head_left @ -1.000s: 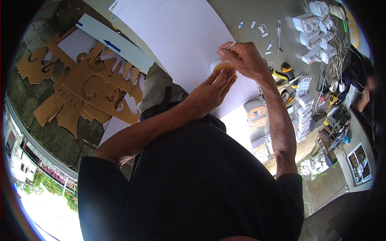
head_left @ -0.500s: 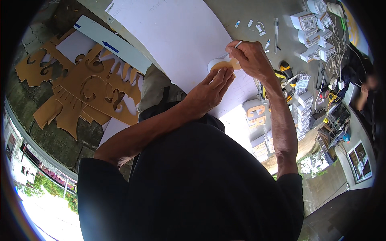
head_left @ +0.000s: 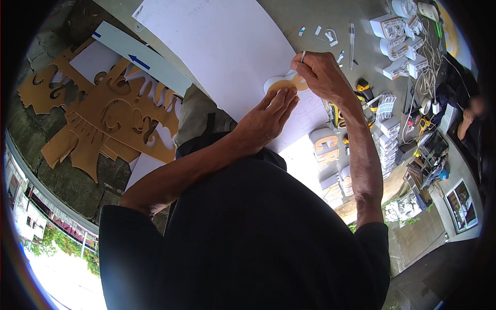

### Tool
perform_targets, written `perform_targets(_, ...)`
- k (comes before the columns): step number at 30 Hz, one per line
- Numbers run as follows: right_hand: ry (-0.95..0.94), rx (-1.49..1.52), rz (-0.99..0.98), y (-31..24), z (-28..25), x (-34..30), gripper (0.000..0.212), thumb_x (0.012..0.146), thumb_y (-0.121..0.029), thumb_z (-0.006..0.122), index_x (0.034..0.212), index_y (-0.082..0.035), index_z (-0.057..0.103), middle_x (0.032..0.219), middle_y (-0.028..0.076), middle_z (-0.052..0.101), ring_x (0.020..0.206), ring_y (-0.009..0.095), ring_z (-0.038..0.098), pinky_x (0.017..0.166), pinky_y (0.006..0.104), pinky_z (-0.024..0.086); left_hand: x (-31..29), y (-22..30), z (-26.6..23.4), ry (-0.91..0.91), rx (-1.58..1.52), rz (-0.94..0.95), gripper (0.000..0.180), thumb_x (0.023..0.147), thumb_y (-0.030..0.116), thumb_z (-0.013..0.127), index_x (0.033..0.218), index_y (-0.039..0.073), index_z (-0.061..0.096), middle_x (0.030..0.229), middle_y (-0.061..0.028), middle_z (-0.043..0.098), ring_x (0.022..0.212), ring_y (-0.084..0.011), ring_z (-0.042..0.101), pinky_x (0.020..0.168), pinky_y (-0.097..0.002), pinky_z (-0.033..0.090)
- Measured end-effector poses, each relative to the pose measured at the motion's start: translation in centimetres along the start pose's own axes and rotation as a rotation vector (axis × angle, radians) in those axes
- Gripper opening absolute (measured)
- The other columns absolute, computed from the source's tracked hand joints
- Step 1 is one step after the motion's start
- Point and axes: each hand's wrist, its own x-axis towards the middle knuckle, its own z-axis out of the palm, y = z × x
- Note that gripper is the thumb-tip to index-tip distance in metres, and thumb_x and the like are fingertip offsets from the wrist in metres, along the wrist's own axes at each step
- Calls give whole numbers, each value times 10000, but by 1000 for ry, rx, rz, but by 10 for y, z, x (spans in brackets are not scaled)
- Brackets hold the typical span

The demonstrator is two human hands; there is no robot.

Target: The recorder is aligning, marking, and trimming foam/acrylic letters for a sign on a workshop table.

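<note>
One small curved piece, tan-faced with a rounded white border, lies on one large white sheet, near the sheet's right edge; the hands cover part of it, so its full outline is hard to make out. The left hand lays its fingers, nearly straight and close together, on the piece. The right hand, at the sheet's right edge, pinches one slim pale tool between thumb and curled fingers. Left of the sheet are one pale board with one blue arrow and, farther out, several overlapping tan cut-out panels. Right of the sheet lies one slender clear stick.
</note>
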Motion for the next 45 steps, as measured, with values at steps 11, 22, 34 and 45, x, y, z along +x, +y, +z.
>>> perform_targets(11, -57, -148, -145, 3, 7, 23, 234, 980, -163, 618, 863, 31, 676, 668, 231, 657, 608, 378, 694, 585, 429, 553, 1, 0, 1, -1, -27, 6, 644, 967, 204, 535, 1527, -73, 378, 1615, -214, 328, 1517, -332, 268, 1259, -434, 305)
perform_targets(22, 62, -121, -82, 13, -19, 17, 243, 995, -193, 629, 876, 12, 684, 688, 203, 667, 583, 319, 676, 574, 413, 518, 1, 1, 4, 14, -17, 1, 633, 974, 198, 523, 1529, -68, 377, 1612, -208, 333, 1515, -325, 276, 1258, -428, 307)
perform_targets(34, 402, 264, 311, 22, 22, -68, 231, 1018, -244, 634, 996, -15, 650, 640, 31, 552, 570, 95, 481, 537, 289, 381, 2, -1, -2, -29, -120, 23, 826, 891, 278, 702, 1547, -65, 336, 1630, -224, 294, 1516, -332, 282, 1244, -447, 301)
perform_targets(45, 417, 374, 550, 26, 62, -70, 587, 782, -441, 880, 1000, 58, 662, 648, 48, 594, 550, 113, 544, 521, 288, 442, 4, -3, -5, -7, -245, 18, 899, 838, 234, 786, 1551, -50, 318, 1622, -217, 307, 1500, -332, 312, 1230, -437, 319)
